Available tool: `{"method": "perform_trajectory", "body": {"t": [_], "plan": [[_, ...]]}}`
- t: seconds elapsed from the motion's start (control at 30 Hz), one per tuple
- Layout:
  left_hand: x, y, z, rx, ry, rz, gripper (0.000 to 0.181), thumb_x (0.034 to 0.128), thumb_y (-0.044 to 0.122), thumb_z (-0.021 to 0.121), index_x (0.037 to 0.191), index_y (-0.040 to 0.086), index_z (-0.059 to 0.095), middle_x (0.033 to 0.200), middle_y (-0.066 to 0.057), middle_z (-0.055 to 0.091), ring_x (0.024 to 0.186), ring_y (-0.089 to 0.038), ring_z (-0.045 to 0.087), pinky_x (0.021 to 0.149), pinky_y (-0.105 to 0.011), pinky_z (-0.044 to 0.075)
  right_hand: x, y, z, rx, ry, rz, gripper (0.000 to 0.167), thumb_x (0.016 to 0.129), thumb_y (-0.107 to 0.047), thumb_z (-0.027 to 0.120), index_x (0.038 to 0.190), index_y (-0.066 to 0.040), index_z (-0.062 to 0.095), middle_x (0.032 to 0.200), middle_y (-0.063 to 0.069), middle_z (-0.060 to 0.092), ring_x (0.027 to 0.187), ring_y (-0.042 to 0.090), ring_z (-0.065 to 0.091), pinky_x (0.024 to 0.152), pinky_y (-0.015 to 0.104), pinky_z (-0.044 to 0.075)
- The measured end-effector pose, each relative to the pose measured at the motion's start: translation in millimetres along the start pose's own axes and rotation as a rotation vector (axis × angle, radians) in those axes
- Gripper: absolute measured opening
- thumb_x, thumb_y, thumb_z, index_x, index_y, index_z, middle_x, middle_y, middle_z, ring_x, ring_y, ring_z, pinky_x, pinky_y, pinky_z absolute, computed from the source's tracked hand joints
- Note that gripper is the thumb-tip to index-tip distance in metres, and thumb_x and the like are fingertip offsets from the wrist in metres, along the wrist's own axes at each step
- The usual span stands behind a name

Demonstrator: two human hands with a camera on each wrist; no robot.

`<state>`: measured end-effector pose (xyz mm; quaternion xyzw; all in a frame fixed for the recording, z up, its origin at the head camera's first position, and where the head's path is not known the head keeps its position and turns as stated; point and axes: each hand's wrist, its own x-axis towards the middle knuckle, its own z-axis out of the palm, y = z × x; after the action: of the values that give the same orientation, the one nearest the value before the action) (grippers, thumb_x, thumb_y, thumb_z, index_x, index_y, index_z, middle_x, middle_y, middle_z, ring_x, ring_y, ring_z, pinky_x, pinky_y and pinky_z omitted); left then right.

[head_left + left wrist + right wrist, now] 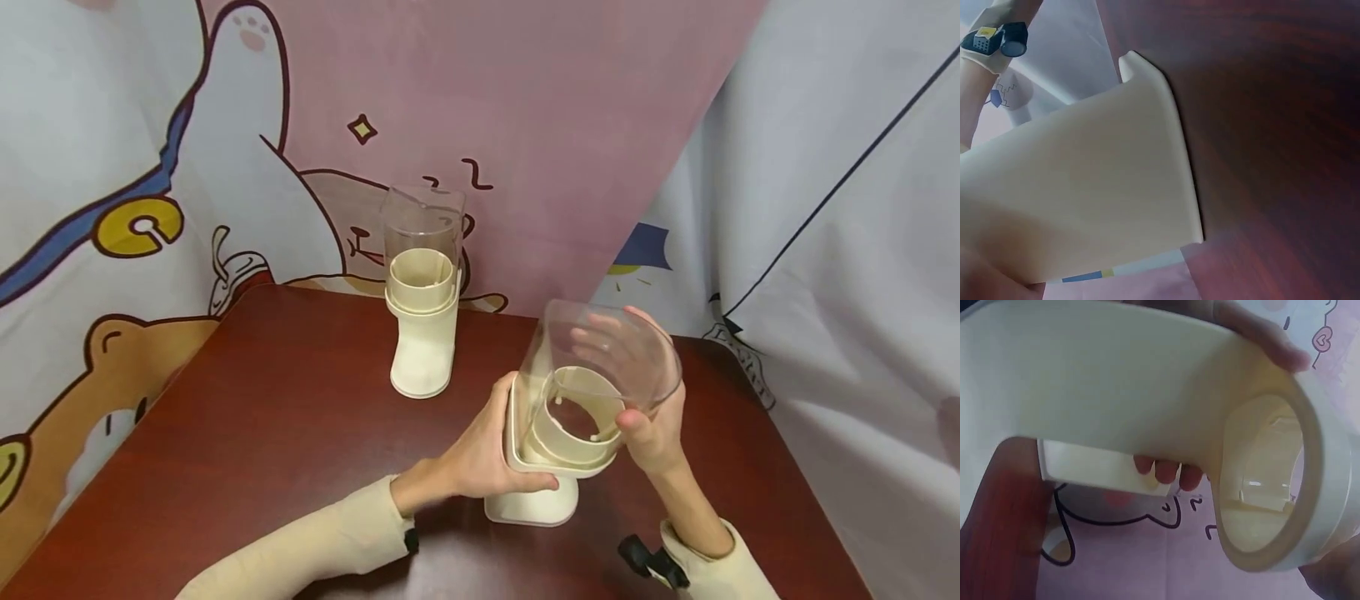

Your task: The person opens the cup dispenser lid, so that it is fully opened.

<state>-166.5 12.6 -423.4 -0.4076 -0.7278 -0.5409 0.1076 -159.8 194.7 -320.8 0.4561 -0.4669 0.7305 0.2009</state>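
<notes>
A cream stand [532, 504] with a round collar and a clear, open-topped container [577, 333] leans near the table's right-centre. Around its upper body curls my left hand [483, 454], thumb in front. My right hand [652, 425] grips the container's right side, thumb near the collar and fingers seen through the clear wall. In the right wrist view, the left fingers [1166, 472] wrap under the stand [1116, 375], whose ring opening faces the camera. The stand's body [1085, 181] fills much of the left wrist view. Whether its base touches the table cannot be told.
A second cream stand [423, 354] with a clear container [420, 218] stands upright farther back, left of my hands. The dark red table [300, 417] meets cartoon-printed cloth at its back and sides. A wrist device [652, 562] sits at my right cuff.
</notes>
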Motion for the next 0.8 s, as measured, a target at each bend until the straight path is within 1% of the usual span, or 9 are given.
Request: {"method": "perform_trajectory", "body": {"t": [0.13, 0.27, 0.47, 0.63, 0.8], "plan": [[1.7, 0.3, 1.4, 0.013, 0.007, -0.002, 0.122, 0.0572, 0.031, 0.096, 0.15, 0.01, 0.02, 0.141, -0.006, 0.046, 0.126, -0.015, 0.05, 0.109, -0.032, 0.042, 0.1, 0.2, 1.1, 0.001, 0.036, -0.008, 0.086, 0.082, -0.024, 0.082, 0.144, 0.012, 0.034, 0.133, 0.03, 0.057, 0.119, 0.039, 0.062, 0.101, 0.045, 0.052], [1.4, 0.6, -0.2, 0.02, 0.004, -0.032, 0.123, 0.0558, 0.032, 0.097, 0.15, 0.01, 0.021, 0.142, -0.006, 0.044, 0.128, -0.016, 0.049, 0.11, -0.032, 0.041, 0.6, 1.0, 1.6, -0.004, 0.059, 0.003, 0.085, 0.082, -0.025, 0.083, 0.143, 0.011, 0.037, 0.132, 0.03, 0.058, 0.118, 0.039, 0.063, 0.1, 0.044, 0.053], [2.8, -0.3, -4.2, 0.052, 0.011, -0.063, 0.124, 0.0555, 0.034, 0.097, 0.15, 0.009, 0.021, 0.142, -0.007, 0.044, 0.127, -0.016, 0.049, 0.111, -0.033, 0.041, 5.6, 3.9, 0.5, 0.036, 0.083, 0.032, 0.085, 0.081, -0.024, 0.083, 0.143, 0.011, 0.037, 0.13, 0.031, 0.059, 0.116, 0.04, 0.064, 0.098, 0.046, 0.053], [1.7, 1.0, -4.6, 0.045, -0.002, -0.073, 0.124, 0.0556, 0.034, 0.097, 0.15, 0.009, 0.021, 0.141, -0.007, 0.044, 0.126, -0.016, 0.05, 0.11, -0.033, 0.042, 5.0, 4.6, 2.5, 0.041, 0.091, -0.007, 0.083, 0.08, -0.021, 0.082, 0.142, 0.011, 0.038, 0.128, 0.031, 0.06, 0.114, 0.041, 0.064, 0.098, 0.046, 0.053], [0.7, 3.1, -4.8, 0.033, -0.031, -0.072, 0.124, 0.0563, 0.033, 0.097, 0.15, 0.008, 0.02, 0.141, -0.007, 0.043, 0.126, -0.016, 0.049, 0.111, -0.032, 0.041, 2.9, 2.3, 4.5, 0.006, 0.084, -0.049, 0.085, 0.079, -0.023, 0.084, 0.14, 0.013, 0.037, 0.128, 0.031, 0.06, 0.114, 0.04, 0.065, 0.097, 0.045, 0.054]]}}
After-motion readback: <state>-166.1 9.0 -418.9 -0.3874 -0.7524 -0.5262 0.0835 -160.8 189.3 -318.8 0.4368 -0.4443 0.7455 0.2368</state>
